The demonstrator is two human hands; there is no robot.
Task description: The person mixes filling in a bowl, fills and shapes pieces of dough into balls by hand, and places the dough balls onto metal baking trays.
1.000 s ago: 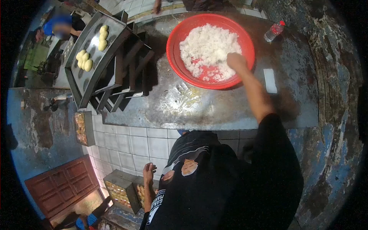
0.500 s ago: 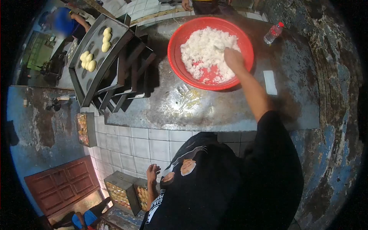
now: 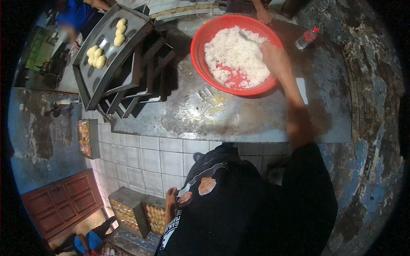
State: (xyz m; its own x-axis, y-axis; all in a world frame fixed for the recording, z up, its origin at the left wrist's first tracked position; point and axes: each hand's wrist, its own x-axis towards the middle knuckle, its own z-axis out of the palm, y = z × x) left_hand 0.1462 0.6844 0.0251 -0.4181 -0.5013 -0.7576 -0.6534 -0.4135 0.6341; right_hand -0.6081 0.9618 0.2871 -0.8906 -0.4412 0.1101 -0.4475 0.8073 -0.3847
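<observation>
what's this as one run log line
right hand: holding grey utensil at white crumbly mixture; left hand: low beside black shirt; round red basin: on grey table

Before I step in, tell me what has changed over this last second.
The right hand has moved through the white crumbs toward the far side of the red basin. Another person's hand has come in just beyond it. Nothing was visibly picked up or let go. The left hand stays low; the bottle and the dough pieces stay put.
</observation>
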